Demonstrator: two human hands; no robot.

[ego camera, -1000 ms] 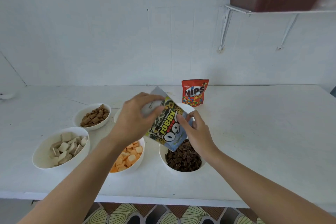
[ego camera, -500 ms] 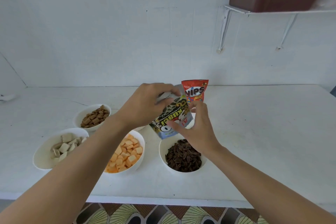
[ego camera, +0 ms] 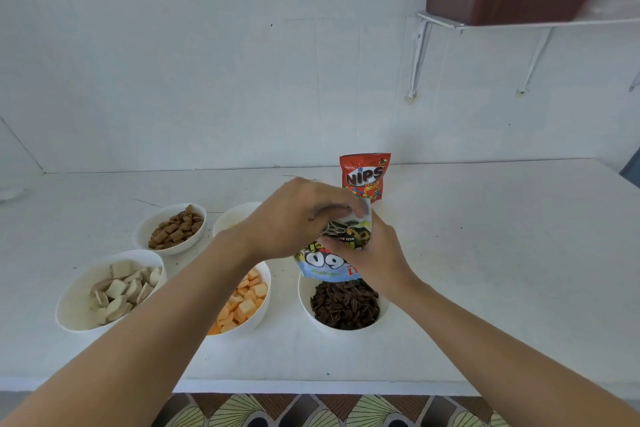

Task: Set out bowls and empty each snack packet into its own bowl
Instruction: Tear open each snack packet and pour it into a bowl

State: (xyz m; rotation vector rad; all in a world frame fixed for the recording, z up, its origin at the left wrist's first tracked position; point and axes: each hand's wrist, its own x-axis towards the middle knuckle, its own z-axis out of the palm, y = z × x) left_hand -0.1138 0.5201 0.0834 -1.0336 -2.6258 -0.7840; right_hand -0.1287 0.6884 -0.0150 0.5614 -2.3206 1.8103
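I hold a sunflower seed packet (ego camera: 329,258) upside down with its mouth just above a white bowl (ego camera: 311,314) that holds dark seeds (ego camera: 344,305). My left hand (ego camera: 294,218) grips the packet's upper end from above. My right hand (ego camera: 374,253) pinches its right side. A red Nips packet (ego camera: 365,177) stands upright behind my hands. To the left, white bowls hold orange squares (ego camera: 242,302), pale wafer pieces (ego camera: 121,289) and brown pillow snacks (ego camera: 175,230). Another white bowl (ego camera: 232,217) shows partly behind my left wrist.
Everything rests on a white counter (ego camera: 485,270) against a white wall. A shelf on brackets (ego camera: 519,22) hangs at the upper right with a dark red cabinet above it. The counter's front edge runs near the bottom, with a patterned floor below.
The packet has swung from a tilt to nearly straight upside down over the seed bowl. Both hands rose and shifted right, and my left hand moved up to the packet's top end.
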